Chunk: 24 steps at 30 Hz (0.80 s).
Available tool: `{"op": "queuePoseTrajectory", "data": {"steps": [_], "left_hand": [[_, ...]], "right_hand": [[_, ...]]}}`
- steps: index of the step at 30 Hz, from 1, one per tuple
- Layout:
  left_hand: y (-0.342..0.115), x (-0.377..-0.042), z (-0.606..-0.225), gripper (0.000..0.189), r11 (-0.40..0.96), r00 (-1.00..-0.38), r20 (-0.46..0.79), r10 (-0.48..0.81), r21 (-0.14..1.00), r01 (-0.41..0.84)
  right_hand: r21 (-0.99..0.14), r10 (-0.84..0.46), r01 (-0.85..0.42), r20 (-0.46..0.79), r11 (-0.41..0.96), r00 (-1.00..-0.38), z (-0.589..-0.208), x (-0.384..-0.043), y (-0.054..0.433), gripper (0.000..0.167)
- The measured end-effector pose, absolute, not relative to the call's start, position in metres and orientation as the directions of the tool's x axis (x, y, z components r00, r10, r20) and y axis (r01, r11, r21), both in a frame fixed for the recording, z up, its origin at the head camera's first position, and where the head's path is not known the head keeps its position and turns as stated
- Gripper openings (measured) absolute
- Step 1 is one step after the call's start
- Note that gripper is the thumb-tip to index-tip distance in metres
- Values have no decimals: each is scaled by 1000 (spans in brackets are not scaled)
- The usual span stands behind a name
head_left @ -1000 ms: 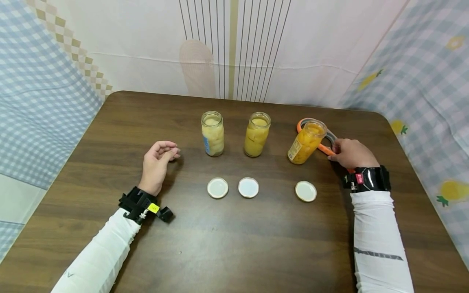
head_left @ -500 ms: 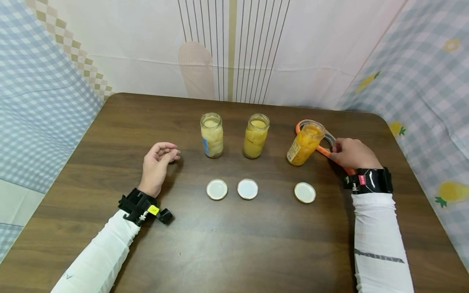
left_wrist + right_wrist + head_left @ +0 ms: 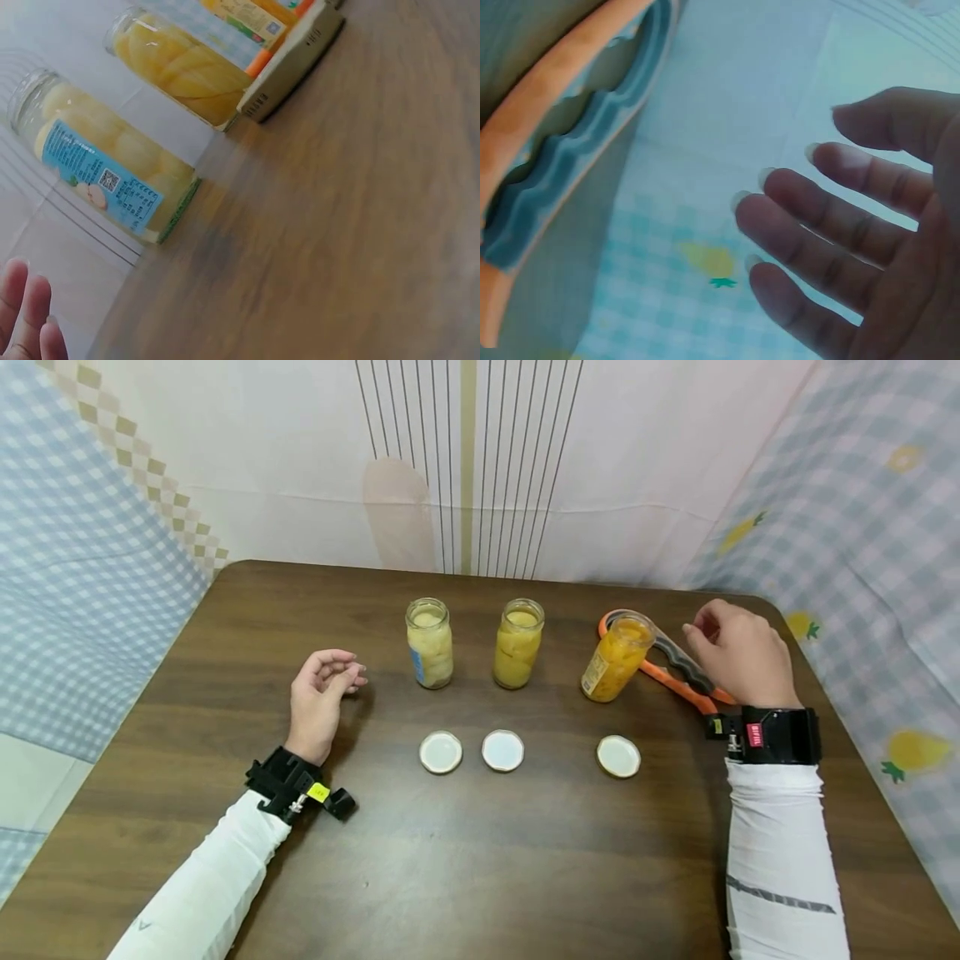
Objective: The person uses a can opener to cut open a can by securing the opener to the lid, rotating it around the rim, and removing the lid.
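My right hand [image 3: 744, 656] is lifted just right of an orange-and-grey jar opener [image 3: 677, 686], its fingers loosely bent around nothing. In the right wrist view, space shows between those fingertips and the jar opener [image 3: 555, 86]. My left hand [image 3: 315, 706] lies relaxed at the left, holding nothing, with a jar of pale fruit [image 3: 432, 647] nearest to it. A jar of yellow fruit [image 3: 517, 647] stands in the middle. The jar of orange fruit [image 3: 615, 662] at the right overlaps the opener's looped end in the head view. All these jars are uncovered.
Three lids lie in front of the jars with their white insides up: a left lid [image 3: 441, 752], a middle lid [image 3: 503, 751] and a right lid [image 3: 618, 757]. The brown table [image 3: 480, 860] ends at a curtain [image 3: 300, 460] behind.
My right hand has let go of the jar opener and moved up and to the right, away from it. The left hand and the jars have stayed put; the head view has shifted slightly.
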State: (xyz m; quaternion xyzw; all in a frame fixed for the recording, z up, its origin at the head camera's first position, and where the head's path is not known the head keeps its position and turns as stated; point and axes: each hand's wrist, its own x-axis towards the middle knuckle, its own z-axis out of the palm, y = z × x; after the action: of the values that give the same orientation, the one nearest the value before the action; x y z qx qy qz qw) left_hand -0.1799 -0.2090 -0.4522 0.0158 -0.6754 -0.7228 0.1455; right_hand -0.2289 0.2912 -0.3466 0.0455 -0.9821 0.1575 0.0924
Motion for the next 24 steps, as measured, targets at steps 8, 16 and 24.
{"op": "queuePoseTrajectory", "data": {"steps": [8,16,24], "left_hand": [[-203,-185,-437,20,-16,-944,263,-199,962,271],[-193,-201,-414,24,20,-909,382,-164,923,385],[-177,-200,-388,38,259,-818,574,34,786,562]], "right_hand": [[-334,-76,-184,313,924,-947,-333,-220,277,36],[-361,-82,-182,275,915,-958,-330,-218,266,55],[-324,-183,-317,382,891,-906,-321,-214,244,53]]}}
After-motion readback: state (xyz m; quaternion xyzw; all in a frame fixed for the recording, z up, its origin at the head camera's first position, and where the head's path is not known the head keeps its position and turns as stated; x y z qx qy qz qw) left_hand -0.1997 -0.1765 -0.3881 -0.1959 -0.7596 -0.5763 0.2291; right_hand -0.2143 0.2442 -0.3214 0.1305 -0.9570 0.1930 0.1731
